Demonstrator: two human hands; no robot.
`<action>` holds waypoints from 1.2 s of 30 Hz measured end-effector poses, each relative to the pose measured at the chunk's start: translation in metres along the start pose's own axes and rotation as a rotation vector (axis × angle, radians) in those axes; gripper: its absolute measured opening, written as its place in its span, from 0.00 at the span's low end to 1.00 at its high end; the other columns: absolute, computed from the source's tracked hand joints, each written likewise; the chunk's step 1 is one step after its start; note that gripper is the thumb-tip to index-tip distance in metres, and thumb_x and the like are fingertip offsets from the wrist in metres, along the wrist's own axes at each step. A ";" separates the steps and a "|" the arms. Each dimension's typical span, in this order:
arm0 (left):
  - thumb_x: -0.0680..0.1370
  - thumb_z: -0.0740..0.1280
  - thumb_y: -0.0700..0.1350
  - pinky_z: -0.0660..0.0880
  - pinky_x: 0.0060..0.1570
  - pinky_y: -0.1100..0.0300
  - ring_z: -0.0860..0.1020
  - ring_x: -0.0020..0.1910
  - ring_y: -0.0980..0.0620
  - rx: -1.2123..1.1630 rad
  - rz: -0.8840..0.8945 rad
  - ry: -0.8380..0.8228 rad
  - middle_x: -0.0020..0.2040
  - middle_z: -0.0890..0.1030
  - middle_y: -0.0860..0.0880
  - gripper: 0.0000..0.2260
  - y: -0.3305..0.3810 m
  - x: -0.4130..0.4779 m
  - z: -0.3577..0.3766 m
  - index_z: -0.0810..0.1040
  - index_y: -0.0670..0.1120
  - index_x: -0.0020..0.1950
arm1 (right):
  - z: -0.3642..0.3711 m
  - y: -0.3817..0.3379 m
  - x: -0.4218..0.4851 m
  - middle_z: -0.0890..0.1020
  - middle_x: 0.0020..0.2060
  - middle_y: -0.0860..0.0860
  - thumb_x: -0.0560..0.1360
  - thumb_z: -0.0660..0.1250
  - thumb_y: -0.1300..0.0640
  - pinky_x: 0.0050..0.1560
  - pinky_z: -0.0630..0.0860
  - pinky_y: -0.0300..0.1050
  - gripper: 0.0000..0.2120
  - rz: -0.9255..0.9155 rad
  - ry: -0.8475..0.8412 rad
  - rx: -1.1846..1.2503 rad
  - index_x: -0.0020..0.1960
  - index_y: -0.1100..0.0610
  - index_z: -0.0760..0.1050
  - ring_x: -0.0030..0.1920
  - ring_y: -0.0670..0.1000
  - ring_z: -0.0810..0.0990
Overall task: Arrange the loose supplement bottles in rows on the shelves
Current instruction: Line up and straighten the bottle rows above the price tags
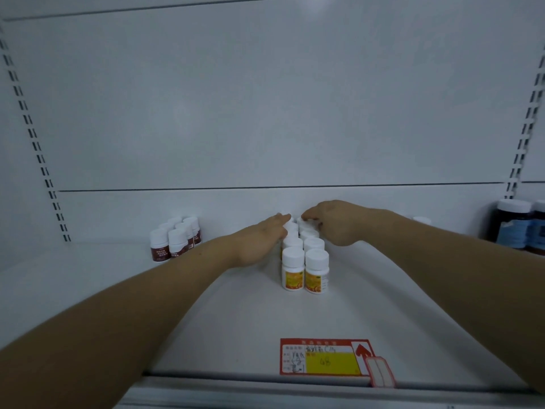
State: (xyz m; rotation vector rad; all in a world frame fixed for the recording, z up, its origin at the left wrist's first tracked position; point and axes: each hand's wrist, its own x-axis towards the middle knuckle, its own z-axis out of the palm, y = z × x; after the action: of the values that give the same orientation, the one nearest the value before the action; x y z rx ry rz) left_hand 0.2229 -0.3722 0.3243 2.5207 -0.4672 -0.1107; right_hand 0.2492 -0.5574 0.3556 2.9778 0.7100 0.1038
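On the shelf (206,320), mid-width toward the back wall: orange-label bottles (305,261) stand in two touching columns. Hands apart: left hand (259,243) flat against the left column, right hand (333,222) curled over a rear cap. Risk: an uneven sideways push could topple the columns domino-fashion toward the front edge.

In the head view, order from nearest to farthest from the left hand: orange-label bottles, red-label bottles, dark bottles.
1. Orange-label bottles: centre, right against the left hand.
2. Red-label bottles: off to the left, apart.
3. Dark bottles: far right edge.
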 end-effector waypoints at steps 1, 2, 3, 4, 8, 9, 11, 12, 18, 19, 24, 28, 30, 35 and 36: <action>0.84 0.45 0.49 0.46 0.74 0.59 0.51 0.76 0.55 0.023 0.002 -0.019 0.78 0.49 0.53 0.22 0.000 -0.001 0.000 0.47 0.50 0.78 | 0.000 0.000 0.000 0.63 0.74 0.53 0.81 0.55 0.61 0.68 0.57 0.38 0.25 -0.001 -0.012 -0.011 0.77 0.56 0.56 0.72 0.51 0.62; 0.84 0.46 0.49 0.46 0.73 0.60 0.50 0.76 0.55 0.025 0.000 -0.037 0.78 0.48 0.53 0.22 0.000 -0.002 0.000 0.47 0.50 0.78 | 0.000 0.000 0.000 0.61 0.75 0.52 0.81 0.55 0.60 0.67 0.55 0.37 0.25 -0.001 -0.024 -0.023 0.77 0.57 0.55 0.73 0.51 0.61; 0.84 0.47 0.49 0.46 0.73 0.59 0.50 0.76 0.55 0.012 -0.004 -0.050 0.78 0.48 0.53 0.22 0.001 -0.004 0.001 0.46 0.50 0.78 | 0.001 0.000 -0.001 0.60 0.76 0.52 0.82 0.54 0.60 0.67 0.54 0.36 0.25 -0.005 -0.033 -0.037 0.78 0.57 0.53 0.74 0.51 0.60; 0.84 0.47 0.49 0.46 0.74 0.59 0.49 0.76 0.55 0.003 -0.002 -0.054 0.78 0.48 0.53 0.23 0.001 -0.005 0.002 0.46 0.51 0.78 | 0.001 0.000 -0.001 0.59 0.76 0.53 0.82 0.54 0.60 0.66 0.54 0.36 0.26 -0.008 -0.034 -0.045 0.78 0.57 0.52 0.74 0.51 0.60; 0.83 0.48 0.52 0.43 0.73 0.61 0.46 0.76 0.58 0.103 0.030 -0.056 0.78 0.45 0.55 0.24 -0.001 -0.009 -0.002 0.45 0.51 0.78 | 0.003 0.002 -0.002 0.63 0.73 0.55 0.81 0.55 0.61 0.68 0.58 0.40 0.27 -0.008 -0.032 -0.043 0.78 0.57 0.52 0.72 0.53 0.63; 0.83 0.49 0.53 0.43 0.72 0.62 0.46 0.76 0.58 0.133 0.036 -0.058 0.78 0.45 0.56 0.24 -0.002 -0.011 -0.004 0.45 0.51 0.78 | 0.003 0.003 -0.002 0.65 0.72 0.56 0.81 0.56 0.61 0.69 0.60 0.42 0.26 -0.010 -0.030 -0.034 0.77 0.58 0.55 0.71 0.54 0.64; 0.82 0.50 0.55 0.43 0.73 0.62 0.47 0.76 0.59 0.151 0.030 -0.073 0.78 0.46 0.57 0.25 -0.002 -0.013 -0.007 0.47 0.53 0.78 | 0.004 0.004 -0.002 0.67 0.70 0.56 0.80 0.57 0.61 0.69 0.63 0.46 0.24 -0.023 -0.027 -0.020 0.75 0.57 0.59 0.69 0.54 0.67; 0.82 0.50 0.56 0.43 0.73 0.62 0.47 0.76 0.59 0.147 0.026 -0.082 0.78 0.47 0.57 0.25 -0.002 -0.013 -0.007 0.47 0.53 0.78 | 0.005 0.003 -0.002 0.67 0.70 0.56 0.80 0.57 0.60 0.70 0.62 0.46 0.24 -0.030 -0.028 -0.021 0.76 0.57 0.58 0.69 0.54 0.66; 0.83 0.47 0.53 0.43 0.70 0.65 0.47 0.76 0.59 0.118 0.044 -0.084 0.78 0.47 0.56 0.23 -0.001 -0.012 -0.003 0.47 0.51 0.78 | 0.007 0.004 -0.003 0.61 0.74 0.54 0.81 0.56 0.59 0.71 0.58 0.42 0.27 -0.023 -0.028 -0.020 0.78 0.56 0.52 0.72 0.53 0.62; 0.83 0.47 0.53 0.43 0.70 0.65 0.47 0.76 0.59 0.110 0.050 -0.081 0.78 0.47 0.56 0.23 -0.001 -0.011 -0.002 0.47 0.51 0.78 | 0.007 0.004 -0.003 0.62 0.74 0.54 0.81 0.56 0.59 0.71 0.58 0.43 0.27 -0.021 -0.023 -0.010 0.78 0.56 0.52 0.72 0.53 0.63; 0.84 0.45 0.49 0.44 0.69 0.67 0.48 0.76 0.57 0.083 0.043 0.021 0.78 0.48 0.52 0.22 -0.003 -0.002 -0.005 0.48 0.48 0.78 | 0.008 0.004 -0.003 0.64 0.73 0.54 0.80 0.57 0.60 0.71 0.60 0.44 0.26 -0.008 0.011 0.037 0.77 0.56 0.56 0.71 0.54 0.64; 0.84 0.43 0.50 0.46 0.69 0.67 0.49 0.76 0.56 0.063 0.015 -0.001 0.78 0.49 0.52 0.22 -0.008 0.010 -0.002 0.47 0.48 0.78 | 0.010 0.004 -0.004 0.64 0.73 0.54 0.80 0.56 0.60 0.71 0.59 0.44 0.25 -0.002 0.018 0.051 0.77 0.56 0.56 0.72 0.53 0.64; 0.84 0.44 0.50 0.46 0.70 0.65 0.50 0.76 0.56 0.034 0.014 -0.006 0.78 0.50 0.52 0.22 -0.009 0.013 0.002 0.49 0.48 0.78 | 0.011 0.004 -0.005 0.64 0.73 0.54 0.80 0.56 0.61 0.71 0.59 0.43 0.25 -0.001 0.013 0.059 0.77 0.57 0.56 0.72 0.53 0.63; 0.84 0.44 0.51 0.49 0.74 0.60 0.56 0.75 0.55 -0.025 -0.001 -0.016 0.78 0.55 0.53 0.22 -0.009 0.015 0.000 0.52 0.50 0.78 | 0.012 0.005 -0.010 0.65 0.73 0.55 0.80 0.56 0.61 0.70 0.60 0.44 0.25 0.013 0.019 0.085 0.76 0.57 0.56 0.71 0.54 0.64; 0.84 0.44 0.51 0.49 0.73 0.61 0.56 0.75 0.55 -0.018 0.006 -0.013 0.78 0.55 0.53 0.22 -0.009 0.014 -0.001 0.52 0.50 0.78 | 0.012 0.005 -0.011 0.65 0.72 0.55 0.80 0.56 0.61 0.70 0.61 0.44 0.25 0.012 0.024 0.087 0.76 0.56 0.57 0.71 0.54 0.64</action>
State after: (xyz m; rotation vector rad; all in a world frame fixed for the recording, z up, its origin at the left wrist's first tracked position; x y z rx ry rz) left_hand 0.2386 -0.3697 0.3205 2.5021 -0.4764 -0.1287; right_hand 0.2423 -0.5678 0.3435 3.0690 0.7183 0.1130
